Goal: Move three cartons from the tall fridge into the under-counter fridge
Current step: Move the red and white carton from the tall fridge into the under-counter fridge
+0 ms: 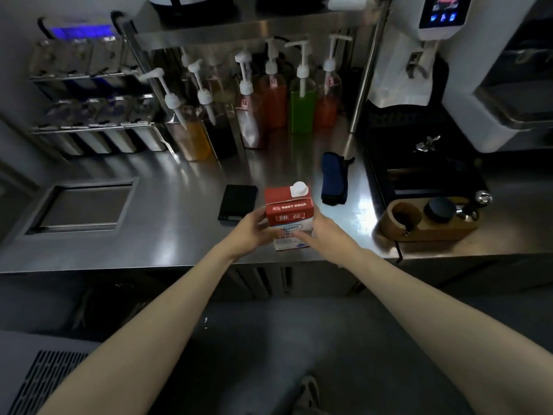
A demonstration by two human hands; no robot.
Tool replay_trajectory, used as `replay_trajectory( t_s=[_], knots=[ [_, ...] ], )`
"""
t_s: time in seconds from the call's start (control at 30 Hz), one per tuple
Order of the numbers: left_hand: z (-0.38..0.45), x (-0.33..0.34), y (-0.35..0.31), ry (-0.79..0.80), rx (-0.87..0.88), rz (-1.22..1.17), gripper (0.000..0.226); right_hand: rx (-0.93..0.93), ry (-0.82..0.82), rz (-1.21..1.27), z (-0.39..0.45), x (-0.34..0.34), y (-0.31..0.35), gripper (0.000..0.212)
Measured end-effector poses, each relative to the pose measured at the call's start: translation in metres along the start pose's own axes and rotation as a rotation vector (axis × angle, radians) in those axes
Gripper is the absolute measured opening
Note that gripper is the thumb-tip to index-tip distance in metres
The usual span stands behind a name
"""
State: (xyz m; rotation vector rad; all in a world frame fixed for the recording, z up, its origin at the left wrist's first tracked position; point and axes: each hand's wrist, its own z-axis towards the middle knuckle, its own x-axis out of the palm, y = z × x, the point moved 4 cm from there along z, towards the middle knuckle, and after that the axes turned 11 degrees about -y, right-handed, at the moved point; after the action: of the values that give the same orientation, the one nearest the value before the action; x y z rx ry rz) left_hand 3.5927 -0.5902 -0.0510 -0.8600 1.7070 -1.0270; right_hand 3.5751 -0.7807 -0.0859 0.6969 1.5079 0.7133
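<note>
Fingers (261, 218) of the left hand (250, 232) and right hand (321, 235) are grasping a red-and-white carton (288, 215), which is standing upright near the steel counter's (167, 205) near edge, right of a black scale (238, 203).

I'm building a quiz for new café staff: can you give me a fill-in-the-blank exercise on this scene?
1. The red-and-white carton has a ____ screw cap.
2. The carton is held by ____ hands, left hand and right hand.
3. The black flat scale lies to the carton's ____.
4. The pump bottle between two red ones holds ____ liquid.

Missing: white; both; left; green
</note>
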Motion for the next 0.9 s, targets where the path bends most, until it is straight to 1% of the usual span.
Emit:
replay_trajectory(
  t_s=[0.1, 0.23, 0.4, 0.57, 0.67, 0.73, 0.9],
  knots=[
    [0.019, 0.003, 0.013, -0.015, -0.04, 0.024, 0.054, 0.014, 0.008, -0.018, 0.013, 0.01, -0.014, 0.071],
    [0.037, 0.005, 0.027, -0.011, -0.091, 0.055, 0.056, 0.032, 0.006, -0.008, 0.024, 0.019, -0.026, 0.07],
    [0.049, 0.007, 0.03, -0.012, -0.092, 0.056, 0.054, 0.023, -0.006, 0.007, 0.031, 0.019, -0.031, 0.069],
    [0.045, 0.008, 0.03, -0.021, -0.096, 0.048, 0.052, 0.002, -0.007, 0.004, 0.025, 0.014, -0.027, 0.07],
    [0.043, 0.01, 0.03, -0.032, -0.098, 0.057, 0.051, 0.004, -0.007, 0.008, 0.022, 0.014, -0.023, 0.068],
    [0.041, 0.012, 0.031, -0.046, -0.096, 0.071, 0.05, 0.015, -0.007, 0.008, 0.021, 0.014, -0.021, 0.07],
    [0.03, 0.016, 0.033, -0.098, -0.071, 0.014, 0.069, 0.063, -0.01, 0.013, 0.008, 0.019, -0.022, 0.085]
  ],
)
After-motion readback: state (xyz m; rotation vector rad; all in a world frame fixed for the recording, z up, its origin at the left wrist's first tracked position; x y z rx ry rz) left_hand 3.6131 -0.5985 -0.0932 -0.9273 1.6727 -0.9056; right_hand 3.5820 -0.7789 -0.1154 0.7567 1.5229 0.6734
